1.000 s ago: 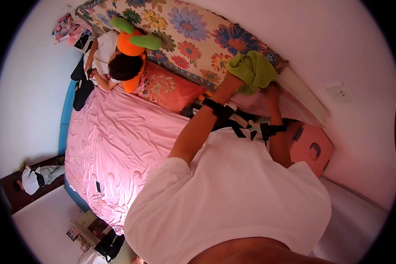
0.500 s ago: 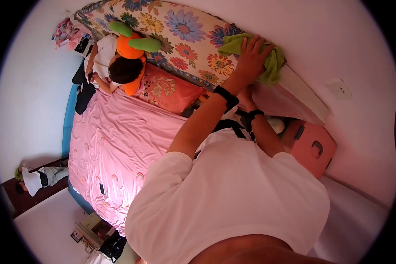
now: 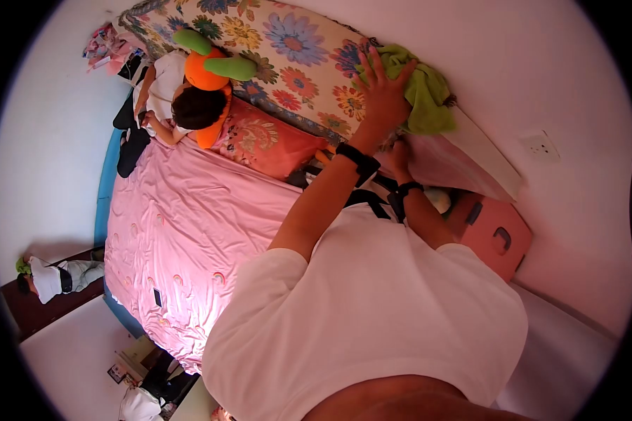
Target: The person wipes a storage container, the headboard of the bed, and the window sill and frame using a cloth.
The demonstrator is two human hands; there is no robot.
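Note:
A crumpled green cloth (image 3: 430,99) lies over the top edge at the right end of the floral cover (image 3: 298,42). With its fingers spread, my left hand (image 3: 385,95) rests flat across the cover and the cloth's left side. My right hand (image 3: 400,156) is lower, just below the cloth and beside the pale pink fabric (image 3: 456,165); its fingers are too dark and small to make out. Each wrist wears a black band.
A person (image 3: 165,88) with a phone sits at the upper left by an orange plush (image 3: 205,70). A red pillow (image 3: 270,140) lies on the pink bed sheet (image 3: 189,203). A pink case (image 3: 498,235) stands at the right, below a wall socket (image 3: 540,146).
My left hand has come out from behind the cloth and is now spread on the cover. My right hand has moved down and left, away from the cloth. The cloth has shifted right.

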